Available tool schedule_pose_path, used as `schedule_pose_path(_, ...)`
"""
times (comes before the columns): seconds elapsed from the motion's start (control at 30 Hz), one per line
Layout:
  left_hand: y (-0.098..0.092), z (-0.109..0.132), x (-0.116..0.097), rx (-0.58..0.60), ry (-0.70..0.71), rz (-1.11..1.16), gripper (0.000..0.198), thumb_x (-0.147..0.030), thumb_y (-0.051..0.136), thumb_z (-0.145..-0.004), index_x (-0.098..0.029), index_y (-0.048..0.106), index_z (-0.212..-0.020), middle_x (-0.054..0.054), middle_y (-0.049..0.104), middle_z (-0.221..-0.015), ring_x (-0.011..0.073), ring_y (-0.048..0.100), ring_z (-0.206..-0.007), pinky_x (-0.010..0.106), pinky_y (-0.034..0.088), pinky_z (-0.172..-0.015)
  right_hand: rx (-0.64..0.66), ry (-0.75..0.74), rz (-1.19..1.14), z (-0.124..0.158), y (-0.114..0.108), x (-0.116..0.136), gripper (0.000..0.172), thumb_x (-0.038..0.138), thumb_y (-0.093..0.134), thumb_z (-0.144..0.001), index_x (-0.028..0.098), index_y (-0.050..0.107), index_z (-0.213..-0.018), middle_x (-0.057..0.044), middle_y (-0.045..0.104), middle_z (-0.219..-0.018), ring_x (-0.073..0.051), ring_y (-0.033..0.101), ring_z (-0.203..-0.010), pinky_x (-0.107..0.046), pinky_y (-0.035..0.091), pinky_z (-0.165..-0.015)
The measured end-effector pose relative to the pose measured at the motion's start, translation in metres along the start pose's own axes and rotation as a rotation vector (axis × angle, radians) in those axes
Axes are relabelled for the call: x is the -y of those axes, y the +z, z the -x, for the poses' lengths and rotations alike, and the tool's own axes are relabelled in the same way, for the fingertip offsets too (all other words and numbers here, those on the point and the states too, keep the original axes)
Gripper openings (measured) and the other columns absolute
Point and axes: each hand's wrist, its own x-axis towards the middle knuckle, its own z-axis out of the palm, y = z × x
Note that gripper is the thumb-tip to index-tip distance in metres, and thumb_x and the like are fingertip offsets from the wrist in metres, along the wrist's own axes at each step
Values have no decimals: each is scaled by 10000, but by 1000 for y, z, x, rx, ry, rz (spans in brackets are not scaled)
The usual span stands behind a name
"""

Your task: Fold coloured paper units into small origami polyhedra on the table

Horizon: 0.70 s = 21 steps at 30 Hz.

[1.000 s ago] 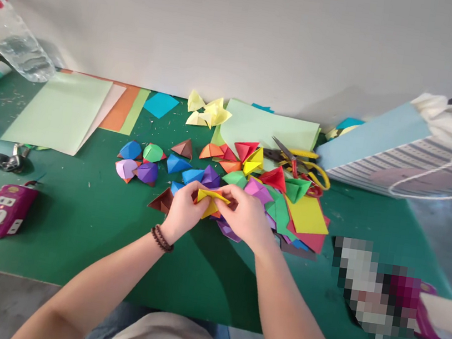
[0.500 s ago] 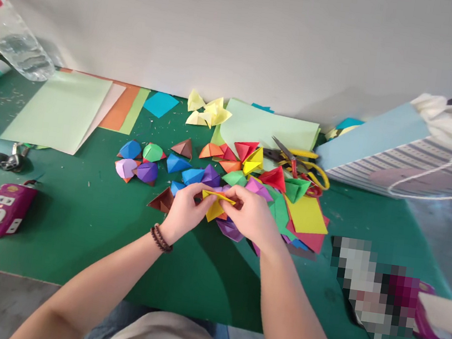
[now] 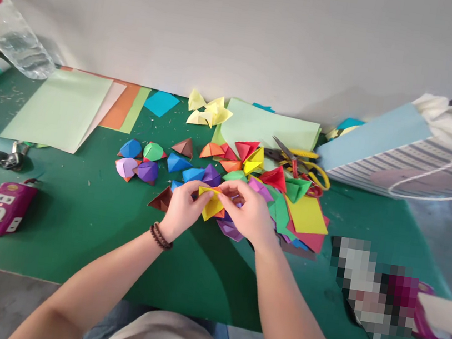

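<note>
Both my hands sit above the middle of the green mat, pinching a folded piece of yellow origami paper (image 3: 212, 207) between their fingertips. My left hand (image 3: 184, 211) holds its left side, with a beaded bracelet (image 3: 161, 237) on that wrist. My right hand (image 3: 248, 213) grips the other side and partly hides the paper. Just under my hands lie folded origami shapes in blue, brown (image 3: 161, 200) and purple (image 3: 228, 229). More folded shapes (image 3: 208, 175) spread out beyond my fingers.
Yellow-handled scissors (image 3: 300, 166) lie on the paper pile at the back right. Sheets of coloured paper (image 3: 60, 109) lie at the back left, beside a plastic bottle (image 3: 12, 33). A striped paper bag (image 3: 412, 162) stands right; a purple packet (image 3: 4, 208) lies left.
The yellow paper is folded into a shorter, more compact shape than before. My right hand has shifted slightly left, bringing my fingertips closer together.
</note>
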Motion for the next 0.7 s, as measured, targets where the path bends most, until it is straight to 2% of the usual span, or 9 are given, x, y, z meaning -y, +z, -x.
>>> schedule_pose_path(0.17, -1, 0, 1, 9, -39, 53, 167, -254, 570, -828, -151, 699, -854, 47, 728, -856, 169, 654, -769, 234, 497, -655, -39, -127, 50, -1, 3, 0, 100, 271, 540, -860, 234, 633, -855, -36, 683, -836, -187, 647, -745, -311, 542, -623)
schedule_pose_path(0.3, -2, -1, 4, 21, -64, 87, 181, -252, 559, -830, -153, 706, -860, 43, 726, -844, 168, 652, -756, 230, 494, -635, -32, -306, 155, 0, 1, -3, 153, 203, 496, -882, 243, 635, -834, -38, 685, -862, -194, 653, -841, -346, 544, -741)
schedule_pose_path(0.37, -2, -1, 3, 19, -52, 59, 174, -230, 553, -828, -154, 708, -852, 38, 724, -831, 165, 650, -749, 232, 494, -644, -11, -349, 170, 0, -2, -3, 161, 190, 491, -884, 237, 636, -832, -45, 682, -880, -196, 653, -871, -356, 541, -773)
schedule_pose_path(0.43, -2, 0, 1, 9, -11, 4, 161, -195, 553, -824, -158, 709, -839, 39, 728, -853, 166, 653, -776, 241, 497, -688, 49, -309, 145, 0, -7, -3, 147, 203, 499, -883, 234, 641, -866, -47, 680, -911, -193, 654, -855, -345, 545, -738)
schedule_pose_path(0.53, -1, 2, -3, 13, 62, -76, 155, -163, 555, -827, -165, 710, -840, 51, 730, -906, 174, 658, -830, 258, 497, -748, 145, -140, 14, -1, -14, -3, 115, 276, 529, -882, 241, 638, -873, -29, 680, -889, -188, 657, -794, -325, 550, -681)
schedule_pose_path(0.63, 1, 5, -5, 43, 124, -131, 151, -164, 558, -842, -171, 708, -862, 58, 725, -904, 176, 658, -832, 265, 497, -743, 175, 28, -98, -2, -17, -7, 134, 357, 568, -869, 245, 623, -821, -12, 680, -813, -191, 662, -753, -319, 557, -663)
schedule_pose_path(0.7, 2, 7, -6, 50, 150, -150, 153, -155, 555, -847, -171, 705, -869, 60, 724, -911, 172, 656, -830, 263, 497, -743, 198, 97, -123, -2, -16, -10, 142, 387, 585, -860, 252, 627, -858, -13, 693, -840, -196, 673, -770, -322, 565, -672)
